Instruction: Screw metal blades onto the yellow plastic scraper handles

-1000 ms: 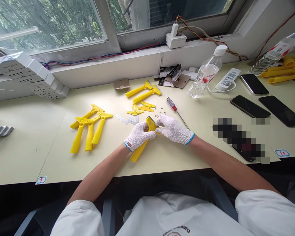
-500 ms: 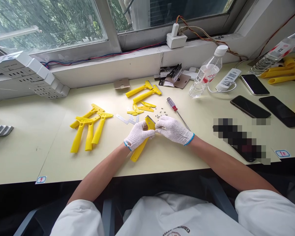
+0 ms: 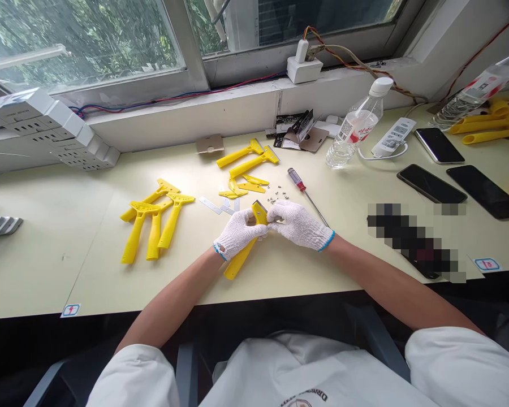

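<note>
My left hand (image 3: 237, 233), in a white knit glove with a hole near the cuff, is closed around a yellow scraper (image 3: 240, 261) below its head. The handle slants down toward the table's front edge. Pinched at the right side of the scraper's head are the gloved fingers of my right hand (image 3: 300, 225); anything small between them is hidden. Just beyond my hands lie small screws (image 3: 275, 198), flat metal blades (image 3: 210, 205) and yellow cover pieces (image 3: 253, 187). A screwdriver (image 3: 297, 180) with a red and clear handle rests behind my right hand.
Two yellow scrapers (image 3: 254, 163) lie farther back, and several yellow handles (image 3: 154, 229) are grouped at left. A water bottle (image 3: 356, 127), a power strip (image 3: 393, 137) and phones (image 3: 432, 183) occupy the right. Torn packaging (image 3: 299, 130) sits by the windowsill.
Almost nothing differs. The scraper's head has shifted very slightly between my hands, which keep their places and their grip.
</note>
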Demonstrator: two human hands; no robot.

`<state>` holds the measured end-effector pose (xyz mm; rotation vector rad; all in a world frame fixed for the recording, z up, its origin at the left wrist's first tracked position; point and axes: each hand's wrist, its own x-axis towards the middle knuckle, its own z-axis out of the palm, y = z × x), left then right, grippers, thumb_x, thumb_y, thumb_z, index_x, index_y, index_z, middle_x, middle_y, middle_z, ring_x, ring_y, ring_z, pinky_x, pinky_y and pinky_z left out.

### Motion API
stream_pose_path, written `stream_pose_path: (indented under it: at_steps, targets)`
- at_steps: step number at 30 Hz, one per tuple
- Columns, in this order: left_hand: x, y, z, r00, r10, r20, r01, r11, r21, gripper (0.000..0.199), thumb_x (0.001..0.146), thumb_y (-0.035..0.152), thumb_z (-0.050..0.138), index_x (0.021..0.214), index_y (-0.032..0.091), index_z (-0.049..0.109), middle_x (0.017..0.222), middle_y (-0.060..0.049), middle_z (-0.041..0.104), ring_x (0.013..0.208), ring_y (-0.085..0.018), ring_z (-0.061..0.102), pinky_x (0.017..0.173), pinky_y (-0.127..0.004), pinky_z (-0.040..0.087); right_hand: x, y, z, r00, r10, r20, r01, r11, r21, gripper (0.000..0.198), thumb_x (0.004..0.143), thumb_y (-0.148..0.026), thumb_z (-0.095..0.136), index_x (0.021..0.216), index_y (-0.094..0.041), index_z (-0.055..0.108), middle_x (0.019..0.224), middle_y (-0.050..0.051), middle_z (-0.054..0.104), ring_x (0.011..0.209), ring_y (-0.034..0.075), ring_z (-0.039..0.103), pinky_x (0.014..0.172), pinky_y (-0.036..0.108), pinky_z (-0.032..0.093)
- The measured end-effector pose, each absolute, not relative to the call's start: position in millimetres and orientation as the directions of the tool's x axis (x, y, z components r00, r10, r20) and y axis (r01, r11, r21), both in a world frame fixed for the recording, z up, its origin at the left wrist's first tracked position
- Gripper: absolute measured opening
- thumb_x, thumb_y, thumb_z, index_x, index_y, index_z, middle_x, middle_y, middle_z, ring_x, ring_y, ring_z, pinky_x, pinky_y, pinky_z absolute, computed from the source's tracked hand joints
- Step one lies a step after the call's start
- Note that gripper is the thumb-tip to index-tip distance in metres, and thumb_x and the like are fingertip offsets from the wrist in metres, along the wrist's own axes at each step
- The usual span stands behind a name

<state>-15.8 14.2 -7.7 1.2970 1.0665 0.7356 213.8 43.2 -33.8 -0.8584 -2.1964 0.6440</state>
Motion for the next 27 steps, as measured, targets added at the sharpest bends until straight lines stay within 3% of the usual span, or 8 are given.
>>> stream_pose_path:
  at_steps: [8,13,16,27]
  targets:
    - [-14,13,-7,0.401,0.898,-0.178,0.091,0.155,0.984,0.021,0.078,0.018,0.079,0.099,0.015,0.075,0.085,-0.001,0.075,0.072,-0.014,0.067,0.074,-0.03,0.058,217,41,-27,-0.458,0.862,0.217,0.436,0.431,-0.79,0.04,0.087,-0.032,0.085,0.12,-0.018,0.068,0.112,0.007,0.069,0.098,0.02,0.064,0.089,0.035,0.055]
    - [-14,12,-5,0.419,0.889,-0.183,0.113,0.149,0.982,0.021,0.077,0.019,0.079,0.097,0.015,0.077,0.089,-0.002,0.075,0.074,-0.014,0.067,0.074,-0.029,0.057,219,40,-13,-0.533,0.846,0.0,0.446,0.281,-0.849,0.038,0.09,-0.042,0.082,0.116,-0.019,0.066,0.102,0.003,0.067,0.086,0.016,0.058,0.078,0.031,0.049]
    - [-16,11,-6,0.435,0.883,-0.175,0.137,0.128,0.982,0.021,0.078,0.021,0.08,0.098,0.015,0.079,0.09,-0.002,0.077,0.076,-0.015,0.068,0.075,-0.029,0.058,220,38,-3,-0.555,0.827,-0.088,0.433,0.197,-0.88,0.042,0.087,-0.044,0.083,0.115,-0.018,0.065,0.104,0.003,0.067,0.087,0.016,0.057,0.079,0.031,0.048]
    - [-20,11,-1,0.497,0.855,-0.15,0.159,0.08,0.984,0.025,0.079,0.024,0.083,0.103,0.015,0.083,0.098,-0.004,0.082,0.086,-0.019,0.074,0.079,-0.029,0.059,223,35,6,-0.598,0.787,-0.151,0.404,0.133,-0.905,0.032,0.085,-0.038,0.081,0.106,-0.019,0.066,0.097,0.0,0.063,0.083,0.014,0.053,0.073,0.028,0.043]
